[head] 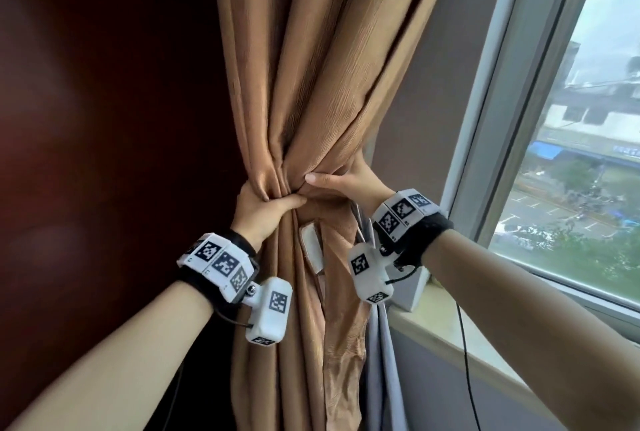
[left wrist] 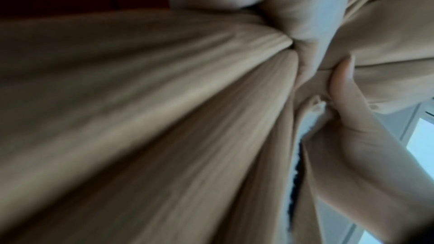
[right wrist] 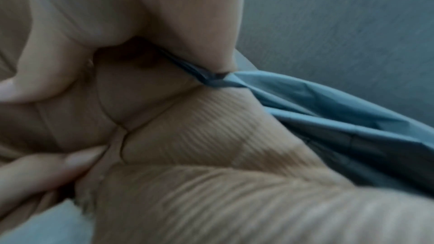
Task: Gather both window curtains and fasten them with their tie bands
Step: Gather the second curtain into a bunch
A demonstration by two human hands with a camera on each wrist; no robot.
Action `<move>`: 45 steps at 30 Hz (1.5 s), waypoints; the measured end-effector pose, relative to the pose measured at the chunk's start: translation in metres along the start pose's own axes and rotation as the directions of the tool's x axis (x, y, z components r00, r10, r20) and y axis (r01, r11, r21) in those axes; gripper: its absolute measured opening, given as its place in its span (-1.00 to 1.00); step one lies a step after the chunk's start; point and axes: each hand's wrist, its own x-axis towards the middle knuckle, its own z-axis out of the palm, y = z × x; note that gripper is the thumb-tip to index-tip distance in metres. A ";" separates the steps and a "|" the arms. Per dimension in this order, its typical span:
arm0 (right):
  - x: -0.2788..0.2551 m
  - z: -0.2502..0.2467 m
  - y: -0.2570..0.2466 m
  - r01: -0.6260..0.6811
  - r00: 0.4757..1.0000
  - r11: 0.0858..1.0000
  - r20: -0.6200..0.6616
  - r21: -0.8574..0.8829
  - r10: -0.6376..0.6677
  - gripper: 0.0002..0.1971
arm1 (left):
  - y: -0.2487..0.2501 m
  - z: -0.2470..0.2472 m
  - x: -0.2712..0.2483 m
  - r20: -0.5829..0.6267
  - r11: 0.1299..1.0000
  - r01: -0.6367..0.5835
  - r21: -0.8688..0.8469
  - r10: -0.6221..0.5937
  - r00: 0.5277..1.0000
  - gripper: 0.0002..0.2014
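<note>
One tan ribbed curtain [head: 311, 66] is bunched into a narrow waist in the head view. My left hand [head: 266, 203] grips that waist from the left, thumb lying across the front. From the window side my right hand [head: 341, 181] grips the same bunch, thumb in front and fingers hidden behind the fabric. The two thumb tips nearly meet. Just below them hangs a tan tie band end [head: 311, 250] with a white fastening patch, held by neither hand. The left wrist view shows the folds [left wrist: 140, 99] and my left hand [left wrist: 352, 146]. The right wrist view shows creased fabric [right wrist: 211, 155].
A grey-blue lining [head: 381, 361] hangs behind the curtain and also shows in the right wrist view as lining [right wrist: 328, 110]. To the right are a pale window sill [head: 450, 323] and the window frame [head: 512, 101]. A dark red wall [head: 104, 118] fills the left.
</note>
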 end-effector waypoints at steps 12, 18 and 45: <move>-0.025 0.023 -0.013 0.100 0.986 0.978 -0.115 -0.185 -0.122 0.06 | 0.020 -0.036 -0.030 0.091 0.996 -0.011 -0.088 0.019 0.996 -0.61; -0.023 -0.010 0.009 0.061 0.975 0.996 -0.209 -0.058 -0.071 0.46 | 0.021 -0.023 -0.032 0.142 0.997 -0.016 -0.080 0.027 0.990 -0.66; -0.052 -0.078 0.015 0.032 0.986 0.971 -0.153 -0.239 -0.070 -0.32 | 0.008 0.099 -0.010 0.333 0.961 0.127 -0.244 -0.040 0.942 -0.53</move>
